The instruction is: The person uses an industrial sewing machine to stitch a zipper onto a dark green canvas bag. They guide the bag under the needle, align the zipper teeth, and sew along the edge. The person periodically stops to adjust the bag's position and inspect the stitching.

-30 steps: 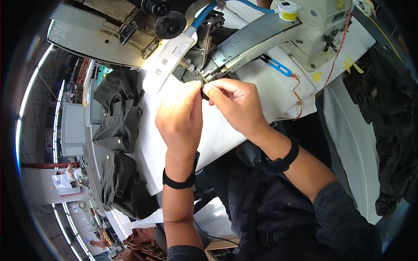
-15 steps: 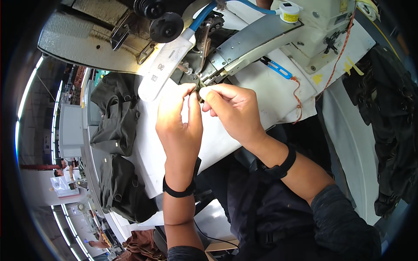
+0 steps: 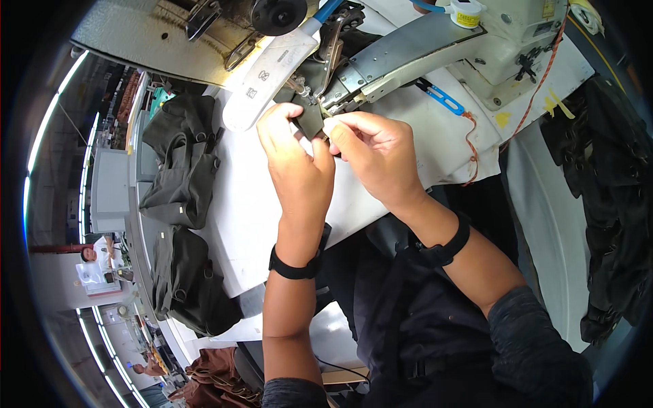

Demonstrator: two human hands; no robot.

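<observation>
A small dark green-grey piece of fabric (image 3: 311, 121) lies between my hands at the needle end of a sewing machine's narrow metal arm (image 3: 401, 58). My left hand (image 3: 297, 160) is curled round the piece's left and near edges, thumb and fingers gripping it. The pinched fingertips of my right hand (image 3: 381, 156) hold its right edge, just below the presser foot area (image 3: 303, 85). What lies inside the right fingertips is hidden. A white lamp head (image 3: 272, 78) hangs just beyond my left hand.
Blue thread snips (image 3: 442, 98) on an orange cord lie right of the machine arm. Dark bags (image 3: 178, 166) line the white table's (image 3: 238, 204) left side. More dark bags (image 3: 615, 224) hang at right. Brown bags (image 3: 221, 377) sit lower left. People work in the far left background.
The view has shifted slightly. My left hand's fingers have spread from a tight pinch to a wider hold, and more of the fabric piece shows. My right hand stays pinched beside it.
</observation>
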